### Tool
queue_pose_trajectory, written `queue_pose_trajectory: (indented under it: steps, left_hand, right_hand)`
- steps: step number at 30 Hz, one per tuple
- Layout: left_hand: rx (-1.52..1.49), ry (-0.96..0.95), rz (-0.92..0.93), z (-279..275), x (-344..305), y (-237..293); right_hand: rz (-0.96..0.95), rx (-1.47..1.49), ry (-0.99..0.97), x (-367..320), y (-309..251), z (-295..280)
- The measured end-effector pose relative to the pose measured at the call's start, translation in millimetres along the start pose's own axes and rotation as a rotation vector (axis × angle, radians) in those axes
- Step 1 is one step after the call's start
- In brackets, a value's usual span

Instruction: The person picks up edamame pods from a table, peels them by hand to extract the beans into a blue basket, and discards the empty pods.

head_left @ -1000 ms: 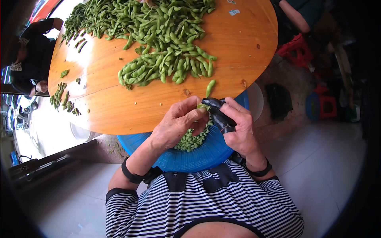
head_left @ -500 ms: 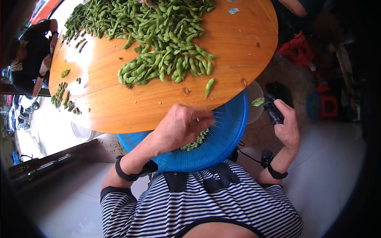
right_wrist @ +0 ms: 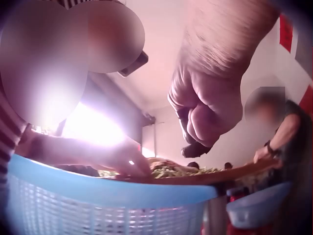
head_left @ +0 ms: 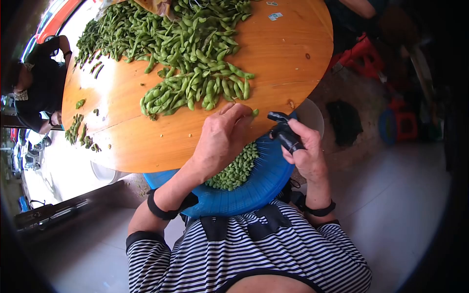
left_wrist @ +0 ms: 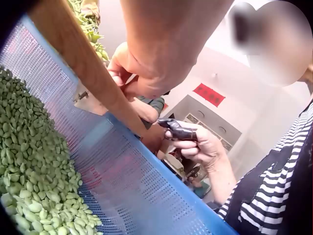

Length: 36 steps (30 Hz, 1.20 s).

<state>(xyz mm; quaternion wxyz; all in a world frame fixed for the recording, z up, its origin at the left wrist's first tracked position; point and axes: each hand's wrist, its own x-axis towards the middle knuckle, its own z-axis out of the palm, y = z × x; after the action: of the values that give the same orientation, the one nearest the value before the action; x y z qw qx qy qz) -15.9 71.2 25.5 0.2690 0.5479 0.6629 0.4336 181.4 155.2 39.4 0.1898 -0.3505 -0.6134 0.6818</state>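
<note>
My left hand (head_left: 220,139) is at the table's near edge, its fingertips pinching a green edamame pod (head_left: 255,113) that is mostly hidden behind them. To its right, my right hand (head_left: 308,151) hangs over the basket's right side, with black wrapping (head_left: 288,138) on its thumb and forefinger. Nothing shows between these wrapped fingers, and the other fingers are loosely curled in the left wrist view. Below both hands, a blue mesh basket (head_left: 273,188) holds shelled green beans (head_left: 234,171), seen close up in the left wrist view.
A large heap of edamame pods (head_left: 195,53) covers the far part of the wooden table (head_left: 283,63). Small dark pods (head_left: 78,131) lie at the left. A pale bucket (head_left: 312,117) stands beyond the basket's right side. Another person (head_left: 44,83) is at the table's left edge.
My hands parted after working together on a pod. The right hand swung out over the bucket with an empty husk, then came back without it. The left moved from the basket to the pod.
</note>
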Motion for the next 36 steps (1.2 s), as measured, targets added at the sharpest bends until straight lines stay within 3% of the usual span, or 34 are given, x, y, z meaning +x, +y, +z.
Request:
queue_pose_trajectory:
  steps: [1,2,6,8,9,11,15,24,28,31,33,36]
  left_hand:
    - [-0.349,-0.084,-0.246,-4.1,-5.0,8.6]
    - [-0.553,-0.075,-0.326,-2.3,-8.3,11.2]
    - [-0.753,0.034,-0.31,-4.2,-13.4,19.5]
    - [-0.448,0.107,-0.166,-5.1,-12.6,16.9]
    - [-0.449,0.107,-0.163,-5.1,-12.1,17.2]
    - [-0.157,0.186,0.114,-3.8,-10.6,17.7]
    - [0.038,0.216,0.333,-4.7,-8.8,19.3]
    - [0.232,0.21,0.452,-13.1,-9.6,32.7]
    - [0.229,0.181,0.437,-15.8,-27.9,32.4]
    - [0.147,0.231,0.296,-16.3,-46.7,26.8]
    - [-0.989,0.043,-0.366,-24.4,-55.6,23.1]
    - [-1.333,0.028,-0.476,-20.9,-61.2,12.4]
  right_hand:
    - [0.029,0.207,-0.054,0.2,1.7,6.3]
    - [0.031,0.303,-0.061,1.4,1.5,15.2]
    - [0.123,0.58,-0.151,3.7,-1.5,27.9]
    - [0.158,0.733,-0.249,6.8,-3.8,27.7]
    - [0.156,0.732,-0.249,7.8,-6.3,29.0]
    - [0.195,0.766,-0.172,9.0,-11.7,32.6]
    - [0.134,0.746,-0.17,9.7,-4.2,32.0]
    - [0.16,0.806,-0.149,6.4,-6.4,30.1]
    - [0.063,0.773,-0.323,5.8,11.8,34.6]
    - [0.065,0.927,-0.408,3.3,22.7,42.6]
    - [0.312,0.958,-0.42,1.8,24.5,44.8]
    - [0.196,0.958,-0.534,4.8,31.6,45.4]
